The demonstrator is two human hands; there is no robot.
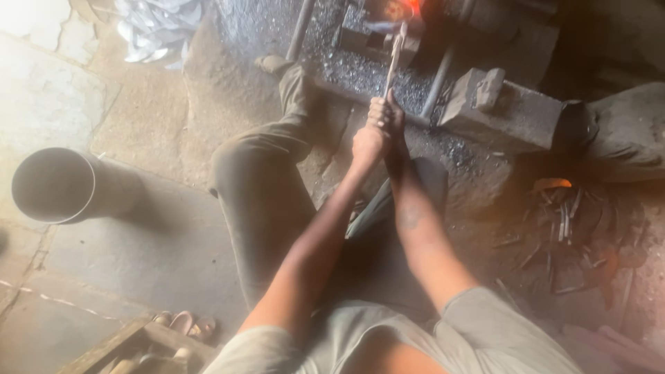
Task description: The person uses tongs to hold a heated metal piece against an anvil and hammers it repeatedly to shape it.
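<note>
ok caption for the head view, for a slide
Both hands, left hand and right hand, grip long tongs reaching into a glowing fire beside an anvil.

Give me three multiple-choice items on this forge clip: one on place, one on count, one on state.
1. Where does the grey metal cylinder lie?
A. at the person's left, on the stone floor
B. on the dark iron anvil block
C. in the fire

2. How many hands grip the long thin metal tongs?
A. none
B. one
C. two

3. What state is the forge fire in?
A. glowing orange
B. cold and dark
C. covered by a lid

Key: 1 A, it lies on its side left of the bent leg. 2 C, left hand and right hand close around the handle. 3 A, orange glow shows at the tongs' tip.
</note>
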